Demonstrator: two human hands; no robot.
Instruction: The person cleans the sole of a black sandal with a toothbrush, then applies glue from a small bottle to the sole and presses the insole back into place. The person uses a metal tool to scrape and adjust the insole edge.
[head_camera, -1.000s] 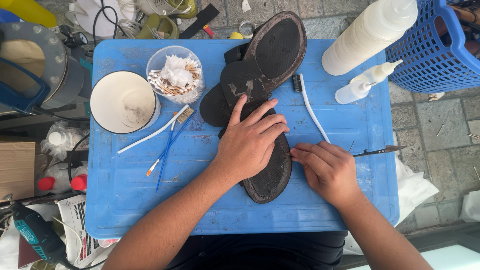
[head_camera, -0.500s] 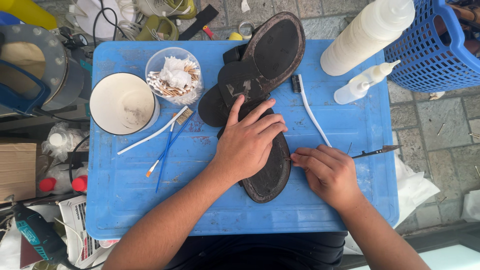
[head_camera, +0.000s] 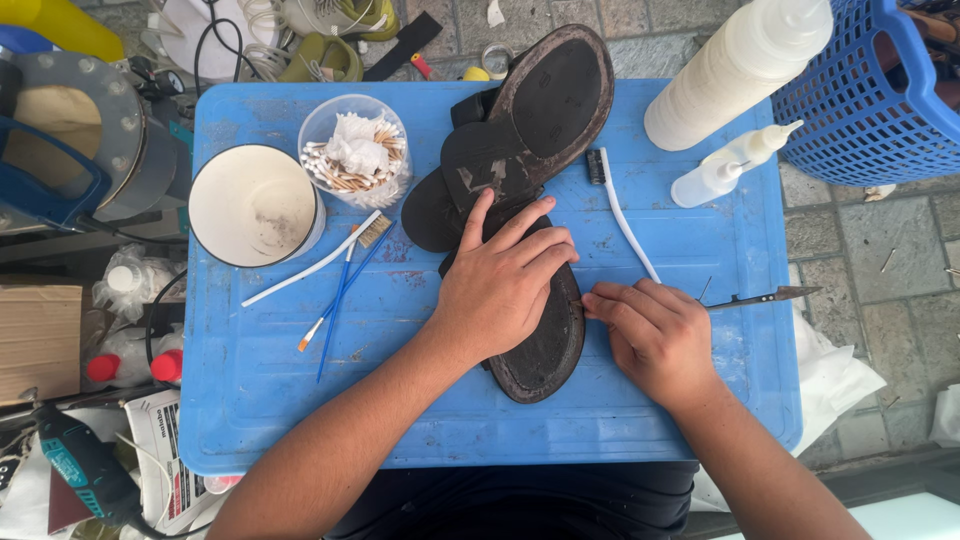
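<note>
- Your left hand (head_camera: 497, 290) lies flat, fingers spread, pressing on the near dark sandal (head_camera: 545, 345) at the centre of the frame; its grip is open, palm down on the sole.
- That sandal lies sole up on the blue surface (head_camera: 420, 400), its toe end toward the lower middle of the frame.
- Your right hand (head_camera: 655, 335) is just right of the sandal, fingertips touching its edge; its grip is closed on a thin metal tool (head_camera: 765, 297) whose tip points toward the right edge of the frame.
- A second dark sandal (head_camera: 545, 100) lies sole up in the upper middle, overlapping the first.
- A white toothbrush (head_camera: 625, 215) lies just above your right hand.
- In the upper left of the surface stand a white bowl (head_camera: 255, 205) and a clear cup of cotton swabs (head_camera: 355, 150), with small brushes (head_camera: 340, 270) below them.
- In the upper right are a large white squeeze bottle (head_camera: 735, 75), a small glue bottle (head_camera: 725, 170) and a blue basket (head_camera: 865, 100).
</note>
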